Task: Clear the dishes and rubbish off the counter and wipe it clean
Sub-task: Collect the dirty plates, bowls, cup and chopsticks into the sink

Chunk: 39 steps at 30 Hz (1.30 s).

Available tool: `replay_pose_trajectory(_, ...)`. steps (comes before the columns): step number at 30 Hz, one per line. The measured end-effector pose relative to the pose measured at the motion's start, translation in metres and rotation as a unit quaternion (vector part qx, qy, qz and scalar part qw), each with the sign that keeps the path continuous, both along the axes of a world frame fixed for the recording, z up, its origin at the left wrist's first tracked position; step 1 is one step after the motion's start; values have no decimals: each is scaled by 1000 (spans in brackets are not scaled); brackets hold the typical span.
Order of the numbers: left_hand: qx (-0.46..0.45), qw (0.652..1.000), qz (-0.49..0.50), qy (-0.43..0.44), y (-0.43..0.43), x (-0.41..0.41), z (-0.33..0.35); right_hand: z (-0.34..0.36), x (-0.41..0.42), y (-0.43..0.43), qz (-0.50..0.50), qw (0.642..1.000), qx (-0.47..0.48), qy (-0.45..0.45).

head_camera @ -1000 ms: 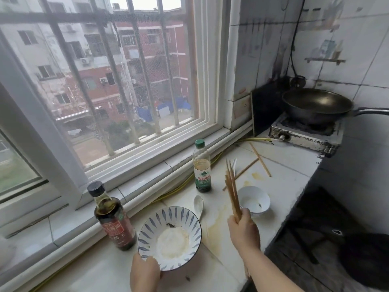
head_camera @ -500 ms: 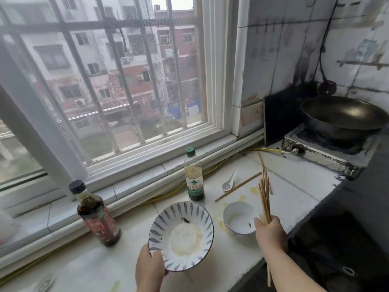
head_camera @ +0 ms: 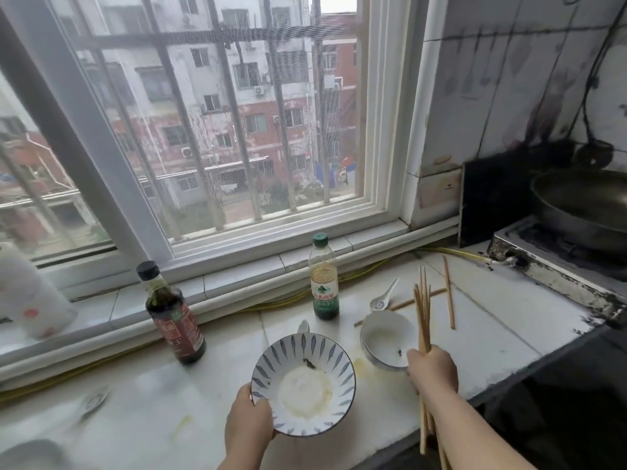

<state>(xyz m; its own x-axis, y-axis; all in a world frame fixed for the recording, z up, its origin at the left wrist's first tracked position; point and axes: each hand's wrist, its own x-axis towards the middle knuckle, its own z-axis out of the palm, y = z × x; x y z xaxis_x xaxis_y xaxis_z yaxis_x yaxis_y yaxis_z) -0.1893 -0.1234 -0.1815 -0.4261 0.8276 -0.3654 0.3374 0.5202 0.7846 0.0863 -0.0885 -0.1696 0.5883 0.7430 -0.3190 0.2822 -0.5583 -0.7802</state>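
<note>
The left hand (head_camera: 249, 424) grips the patterned bowl (head_camera: 303, 385) by its rim; the right hand (head_camera: 432, 371) is closed around a chopstick bundle (head_camera: 422, 313), likely gathering dishes; white bowl (head_camera: 385, 339), spoon (head_camera: 383, 296) and loose chopsticks (head_camera: 448, 293) remain on the stained counter (head_camera: 481, 337).

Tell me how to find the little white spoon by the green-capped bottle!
Start at the window, then drop to the green-capped bottle on the counter. Just right of it lies the white spoon; unlike the wooden chopsticks nearby, it has a blue mark in its bowl.
</note>
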Motion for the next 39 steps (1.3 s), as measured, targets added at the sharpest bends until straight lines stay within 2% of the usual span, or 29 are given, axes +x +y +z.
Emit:
replay_pose_trajectory(3,-4,1000,6,-11,-3,4,-2,24,-11,12,21,997,75,23)
replay_pose_trajectory(6,-7,1000,9,-26,-3,9,-5,44,-27,18,94,990,102,7)
replay_pose_trajectory(13,-30,998,-2,-48,-3,6,-12,37,-69,11,266,962,21,-51)
replay_pose_trajectory(20,-48,994,22,-94,-10,7,-11,19,-95,8,353,928,-46,-107)
replay_pose_trajectory(23,-47,995,19,-87,-9,8,-12,16,-98,8,367,917,-60,-147)
replay_pose_trajectory(29,-38,996,31,-72,-8,12,-15,9,-94,7,371,912,-68,-163)
replay_pose_trajectory(36,-20,995,66,-69,-14,13,-13,14,-93,9,353,921,-5,-162)
replay_pose_trajectory(39,-12,994,86,-60,-22,0,-8,19,-104,8,348,930,29,-115)
